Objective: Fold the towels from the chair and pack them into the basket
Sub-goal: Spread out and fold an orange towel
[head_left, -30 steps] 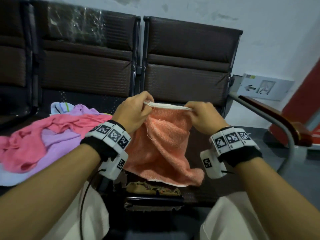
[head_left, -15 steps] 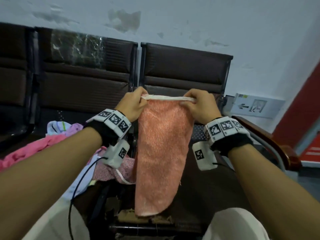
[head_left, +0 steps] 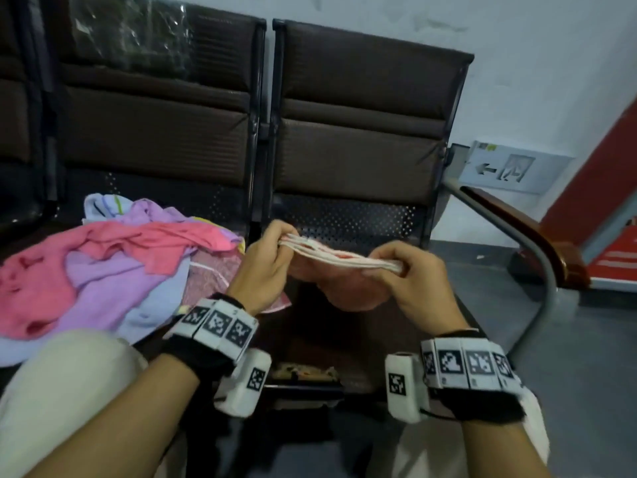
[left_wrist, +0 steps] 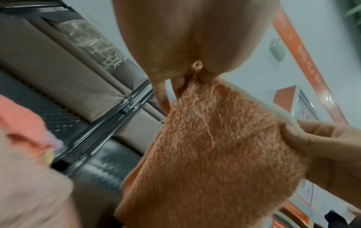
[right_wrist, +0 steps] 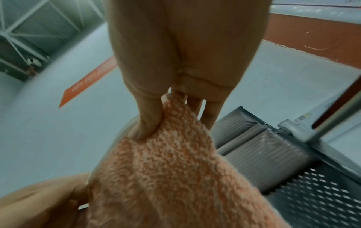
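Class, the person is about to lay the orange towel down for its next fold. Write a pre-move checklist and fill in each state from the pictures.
1. Left hand pinches the orange towel edge: ok.
2. Right hand pinches the other end: ok.
3. Layered edges lined up between the hands: ok, stacked and roughly even.
4. Bare chair seat below the towel to lay it on: ok.
5. Pile of unfolded towels stays clear of the held towel: ok, it lies to the left.
6. Basket within reach: cannot tell, none in view.
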A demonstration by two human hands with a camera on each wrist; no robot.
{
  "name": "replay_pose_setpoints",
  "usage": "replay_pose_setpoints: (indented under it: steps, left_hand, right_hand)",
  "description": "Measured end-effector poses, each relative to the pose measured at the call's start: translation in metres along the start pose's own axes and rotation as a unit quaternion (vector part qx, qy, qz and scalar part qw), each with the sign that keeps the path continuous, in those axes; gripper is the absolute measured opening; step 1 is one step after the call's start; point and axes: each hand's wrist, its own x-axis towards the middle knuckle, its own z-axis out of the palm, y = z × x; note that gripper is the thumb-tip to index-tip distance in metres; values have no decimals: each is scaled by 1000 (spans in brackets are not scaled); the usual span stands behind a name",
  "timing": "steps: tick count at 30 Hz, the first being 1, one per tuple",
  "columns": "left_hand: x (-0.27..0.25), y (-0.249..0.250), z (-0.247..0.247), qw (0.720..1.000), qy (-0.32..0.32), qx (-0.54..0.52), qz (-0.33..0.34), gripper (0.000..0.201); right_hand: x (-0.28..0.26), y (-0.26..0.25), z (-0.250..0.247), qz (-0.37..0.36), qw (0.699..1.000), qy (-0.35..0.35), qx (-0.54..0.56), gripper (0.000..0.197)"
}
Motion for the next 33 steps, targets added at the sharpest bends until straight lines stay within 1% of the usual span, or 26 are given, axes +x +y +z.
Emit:
replay_pose_setpoints:
  steps: [4,6,8,9,11,12,13,14,15,16,17,18,19,20,21,22,23,24,25,26,27,28,30,31,32,33]
  left_hand:
    - [-56,-29,6,987,-154,-7,-40,20]
    - [-70,-37,9,979,-192,-23,-60,22]
    - [-76,-42,14,977,-199,-30,-75,24]
    - [-76,-43,16,977,-196,-33,-81,26]
    - [-71,-46,21,977,-186,-35,-99,27]
    - [-66,-47,23,977,-180,-36,-111,27]
    - [-62,-47,26,977,-175,-33,-119,26]
    - [-57,-48,28,977,-170,-33,-121,25]
    - [-53,-49,31,979,-163,-40,-119,24]
    - [-48,-50,34,980,-151,-53,-121,23]
    - [-44,-52,38,980,-134,-74,-127,21]
    - [-41,-55,42,978,-109,-99,-145,20]
    - [-38,-58,46,972,-87,-128,-180,26]
    - [-36,-62,48,957,-75,-164,-227,41]
    - [-36,-67,49,936,-86,-201,-277,59]
    - [-37,-73,50,913,-121,-228,-315,71]
    - [-40,-77,51,895,-170,-242,-333,70]
    - [-43,-81,53,885,-214,-244,-334,60]
    - [-44,-83,55,885,-236,-233,-326,46]
    - [-41,-85,59,894,-227,-224,-315,32]
    - [-37,-87,62,906,-198,-219,-305,20]
    - [-30,-89,65,916,-168,-216,-294,13]
    - [-14,-93,70,933,-132,-203,-266,12]
    - [-7,-93,73,941,-128,-179,-259,14]
    - [-2,-95,76,945,-133,-146,-259,16]
    - [1,-97,81,946,-146,-109,-269,20]
  right_hand:
    - [-54,21,9,64,994,-94,5,15]
    - [-67,28,13,93,989,-117,4,17]
    - [-73,33,17,119,983,-139,-3,29]
    - [-75,36,18,130,978,-162,-13,41]
    - [-75,44,19,155,957,-240,-48,68]
    - [-74,49,19,168,944,-276,-63,76]
    - [-74,54,20,176,935,-300,-68,76]
    - [-74,60,21,177,933,-308,-58,68]
    - [-73,66,22,172,938,-299,-37,54]
    - [-72,72,24,165,947,-275,-9,40]
    - [-71,78,26,162,956,-242,21,32]
    - [-69,84,28,164,964,-204,54,32]
    - [-66,90,29,171,967,-169,87,34]
    - [-61,95,31,183,966,-140,117,34]
    - [-56,100,34,196,964,-119,135,31]
    - [-50,104,36,209,961,-104,145,26]
    - [-44,107,38,219,959,-94,154,22]
    - [-39,110,40,226,956,-89,164,21]
    - [-33,113,42,228,955,-85,168,20]
    - [-27,115,44,226,956,-76,168,19]
    - [-21,118,46,220,959,-65,166,19]
    - [-15,121,49,214,962,-52,164,17]
    - [-4,126,53,226,963,-38,143,10]
    - [1,130,55,249,959,-43,129,12]
    - [4,134,55,279,949,-65,129,18]
    - [4,137,57,309,936,-103,133,23]
